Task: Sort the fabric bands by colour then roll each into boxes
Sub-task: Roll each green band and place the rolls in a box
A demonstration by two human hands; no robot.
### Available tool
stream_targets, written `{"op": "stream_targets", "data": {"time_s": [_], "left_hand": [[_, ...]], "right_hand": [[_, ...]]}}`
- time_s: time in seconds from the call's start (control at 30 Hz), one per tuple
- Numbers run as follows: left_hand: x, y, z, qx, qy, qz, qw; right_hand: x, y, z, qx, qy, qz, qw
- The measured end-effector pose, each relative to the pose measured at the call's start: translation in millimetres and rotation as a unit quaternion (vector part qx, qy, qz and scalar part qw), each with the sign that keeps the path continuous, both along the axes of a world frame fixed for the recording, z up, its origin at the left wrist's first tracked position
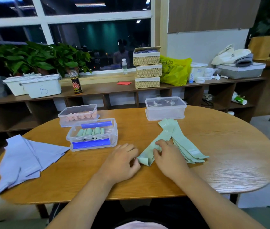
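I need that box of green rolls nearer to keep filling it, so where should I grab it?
Probably take the box by its bare short end walls, coming in from both ends. Its long sides carry blue clips, and the open top holds green rolls.

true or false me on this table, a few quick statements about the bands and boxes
1. The left hand and right hand both hold a green band. True.
2. The blue-clipped box holds pink rolls. False: it holds green rolls.
3. The lilac bands lie at the left of the table. True.
4. The box of pink rolls stands nearer the person than the blue-clipped box. False: it stands behind it.
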State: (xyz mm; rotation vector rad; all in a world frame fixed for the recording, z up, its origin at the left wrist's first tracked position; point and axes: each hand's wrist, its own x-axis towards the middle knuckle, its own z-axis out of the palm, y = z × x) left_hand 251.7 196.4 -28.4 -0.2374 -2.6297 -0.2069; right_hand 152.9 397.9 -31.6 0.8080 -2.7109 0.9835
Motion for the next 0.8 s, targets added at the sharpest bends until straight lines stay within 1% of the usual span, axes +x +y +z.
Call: {"op": "stream_targets", "data": {"time_s": [0.03, 0.1, 0.2, 0.3, 0.4, 0.5, 0.6, 0.7, 0.8], "left_hand": [[2, 0, 1, 0.002, -0.014, -0.005, 1.0], [5, 0, 2, 0.017, -0.027, -0.011, 0.999], [7, 1, 2, 0.049, -0.03, -0.008, 0.998], [7, 1, 1, 0.054, -0.03, 0.001, 0.998], [7, 1, 1, 0.056, -0.043, 0.01, 0.997], [7, 0, 0, 0.069, -0.054, 0.01, 0.996], [11, 0, 1, 0.076, -0.075, -0.003, 0.994], [17, -1, 0, 0.08, -0.089, -0.002, 0.993], [23, -3, -3, 0.113, -0.097, 0.026, 0.989]], "right_hand": [[-1, -7, -1, 0.021, -0.007, -0.013, 1.0], [-6, -19, -1, 0.033, -0.033, -0.014, 0.999], [-17, -34, 3, 0.018, -0.079, 0.026, 0.996], [-32, -49, 9, 0.022, -0.095, 0.084, 0.992], [-44, -57, 7, 0.034, -0.079, 0.089, 0.992], [-41, -51, 4, -0.001, -0.06, 0.087, 0.994], [-33, -38, -1, -0.048, -0.061, 0.101, 0.992], [-24, -21, -6, -0.059, -0.053, 0.105, 0.991], [-10, -3, -6, -0.071, -0.051, 0.091, 0.992]]}}
